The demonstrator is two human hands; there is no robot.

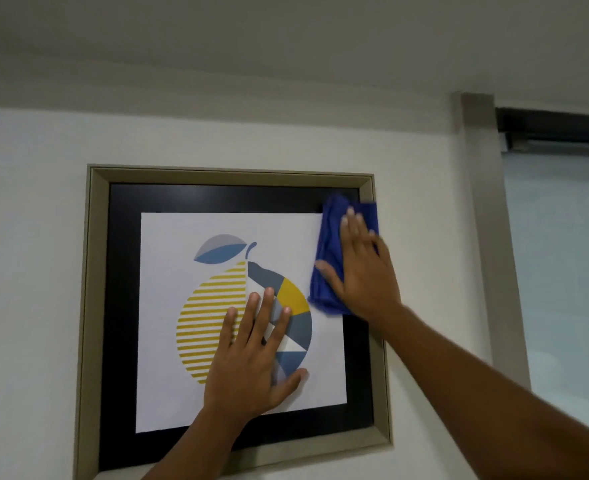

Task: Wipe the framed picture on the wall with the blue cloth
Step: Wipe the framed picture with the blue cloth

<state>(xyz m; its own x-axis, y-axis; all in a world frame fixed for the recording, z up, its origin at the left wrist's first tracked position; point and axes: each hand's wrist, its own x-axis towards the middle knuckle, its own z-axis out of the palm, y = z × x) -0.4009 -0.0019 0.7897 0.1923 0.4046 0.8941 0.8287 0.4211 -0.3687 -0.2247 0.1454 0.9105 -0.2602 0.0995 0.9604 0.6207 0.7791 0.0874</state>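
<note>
The framed picture hangs on the white wall: a beige frame, a black mat and a white print of a yellow and blue lemon. My right hand presses the folded blue cloth flat against the glass at the picture's upper right, the cloth overlapping the mat and the print's corner. My left hand lies flat on the glass over the lemon, fingers spread, holding nothing. My palm hides part of the cloth.
A beige vertical trim runs down the wall to the right of the picture, with a frosted glass panel and a dark rail beyond it. The ceiling is close above.
</note>
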